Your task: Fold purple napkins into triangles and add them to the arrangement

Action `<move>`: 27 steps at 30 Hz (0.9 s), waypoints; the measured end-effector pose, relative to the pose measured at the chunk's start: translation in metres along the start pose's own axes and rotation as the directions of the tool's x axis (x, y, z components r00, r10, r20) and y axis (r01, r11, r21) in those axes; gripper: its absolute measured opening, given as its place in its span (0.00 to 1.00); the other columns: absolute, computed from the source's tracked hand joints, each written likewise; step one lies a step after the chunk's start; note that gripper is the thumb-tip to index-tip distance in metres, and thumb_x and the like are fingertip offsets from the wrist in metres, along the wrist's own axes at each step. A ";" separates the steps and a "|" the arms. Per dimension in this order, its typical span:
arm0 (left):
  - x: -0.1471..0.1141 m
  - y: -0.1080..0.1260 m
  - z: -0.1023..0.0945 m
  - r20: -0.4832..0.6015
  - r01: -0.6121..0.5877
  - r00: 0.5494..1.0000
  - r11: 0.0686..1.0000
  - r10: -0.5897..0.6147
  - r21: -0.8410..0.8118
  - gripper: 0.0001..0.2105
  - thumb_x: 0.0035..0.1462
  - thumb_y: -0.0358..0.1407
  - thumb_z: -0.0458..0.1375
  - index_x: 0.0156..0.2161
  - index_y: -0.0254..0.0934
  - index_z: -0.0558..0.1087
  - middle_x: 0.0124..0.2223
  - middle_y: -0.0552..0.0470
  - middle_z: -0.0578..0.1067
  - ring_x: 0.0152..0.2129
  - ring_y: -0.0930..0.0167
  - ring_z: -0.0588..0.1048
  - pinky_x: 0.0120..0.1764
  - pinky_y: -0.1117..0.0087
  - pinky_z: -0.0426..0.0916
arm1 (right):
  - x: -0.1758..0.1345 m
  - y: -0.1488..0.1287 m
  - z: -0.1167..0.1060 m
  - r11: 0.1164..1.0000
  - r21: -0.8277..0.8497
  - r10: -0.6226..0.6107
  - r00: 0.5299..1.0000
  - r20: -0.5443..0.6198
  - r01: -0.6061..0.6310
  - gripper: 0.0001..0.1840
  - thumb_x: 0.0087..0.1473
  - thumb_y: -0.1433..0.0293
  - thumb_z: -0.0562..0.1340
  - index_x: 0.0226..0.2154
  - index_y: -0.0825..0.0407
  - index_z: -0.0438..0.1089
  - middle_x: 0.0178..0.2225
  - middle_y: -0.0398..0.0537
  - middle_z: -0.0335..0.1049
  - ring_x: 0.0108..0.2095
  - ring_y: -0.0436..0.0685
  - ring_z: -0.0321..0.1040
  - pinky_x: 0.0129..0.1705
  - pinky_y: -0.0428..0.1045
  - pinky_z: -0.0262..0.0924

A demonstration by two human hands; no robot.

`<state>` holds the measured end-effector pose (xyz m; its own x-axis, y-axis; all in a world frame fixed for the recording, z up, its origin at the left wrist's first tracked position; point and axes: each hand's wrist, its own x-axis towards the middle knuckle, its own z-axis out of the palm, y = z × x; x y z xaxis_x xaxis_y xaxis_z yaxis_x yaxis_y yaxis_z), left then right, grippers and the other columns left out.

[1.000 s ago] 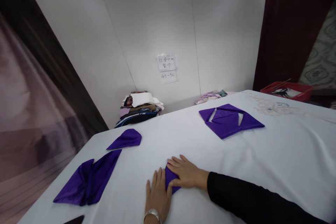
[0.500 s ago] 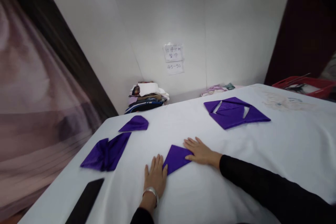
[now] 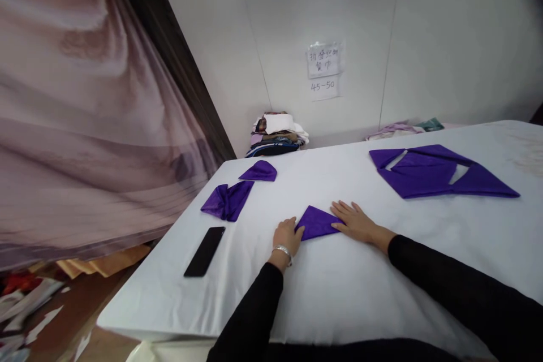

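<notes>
A purple cloth napkin, folded into a small flat triangle, lies on the white-covered table between my hands. My left hand, with a silver bracelet at its wrist, is at the left corner. Its fingers are bent and the corner sits between forefinger and thumb. Spread flat, my right hand presses on the right corner, thumb along the lower edge. Farther right lies a larger folded purple cloth with two gaps showing white. To the left are a knotted-looking purple piece and a small rounded purple fold.
A black phone-like slab lies near the table's left side. Stacked clothes stand behind the far edge, below a handwritten paper sign on the wall. A pink curtain hangs at left, with scattered scraps on the floor.
The view has swung left and down, so the floor and table corner now show. My left hand's fingers have bent in from lying flat. The right hand stays flat on the triangle.
</notes>
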<state>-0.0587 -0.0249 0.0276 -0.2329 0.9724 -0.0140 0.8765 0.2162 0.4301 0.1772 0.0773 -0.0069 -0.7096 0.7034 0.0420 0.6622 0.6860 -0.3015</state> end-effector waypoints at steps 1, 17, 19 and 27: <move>0.005 0.005 0.002 0.014 0.013 1.000 1.000 -0.013 -0.021 0.22 0.54 0.41 0.53 0.53 0.33 0.64 0.50 0.43 0.70 0.47 0.65 0.67 0.49 0.67 0.60 | 0.000 0.001 0.000 1.000 0.009 0.003 1.000 0.008 -0.003 0.38 0.54 0.45 0.42 0.60 0.49 0.48 0.63 0.51 0.40 0.62 0.63 0.33 0.59 0.64 0.29; 0.009 0.024 -0.023 -0.013 -0.283 0.956 0.914 0.291 -0.290 0.06 0.52 0.31 0.52 0.37 0.39 0.67 0.35 0.55 0.74 0.31 0.73 0.71 0.36 0.70 0.67 | 0.020 -0.006 -0.028 0.782 0.623 -0.030 0.999 -0.014 0.032 0.27 0.45 0.64 0.58 0.49 0.54 0.65 0.42 0.49 0.71 0.42 0.60 0.67 0.45 0.55 0.60; 0.011 0.025 -0.026 -0.057 -0.389 0.920 0.888 0.387 -0.246 0.10 0.52 0.28 0.51 0.40 0.40 0.67 0.45 0.52 0.73 0.42 0.70 0.70 0.47 0.66 0.63 | 0.022 -0.007 -0.035 0.884 0.462 0.015 0.984 -0.176 0.069 0.17 0.47 0.67 0.56 0.40 0.53 0.70 0.37 0.49 0.72 0.40 0.59 0.66 0.44 0.55 0.59; -0.005 0.005 0.019 0.072 -0.700 0.714 0.705 0.697 0.117 0.15 0.52 0.21 0.44 0.41 0.36 0.68 0.54 0.45 0.68 0.55 0.70 0.60 0.59 0.59 0.48 | -0.005 0.015 -0.016 0.956 0.024 -0.277 0.930 -0.242 0.292 0.19 0.56 0.73 0.47 0.42 0.53 0.70 0.42 0.54 0.69 0.44 0.59 0.62 0.48 0.58 0.54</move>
<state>-0.0453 -0.0266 0.0126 0.4749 0.8509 0.2245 0.8298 -0.5179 0.2077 0.1943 0.0867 0.0036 -0.7851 0.5087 0.3533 0.4204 0.8566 -0.2990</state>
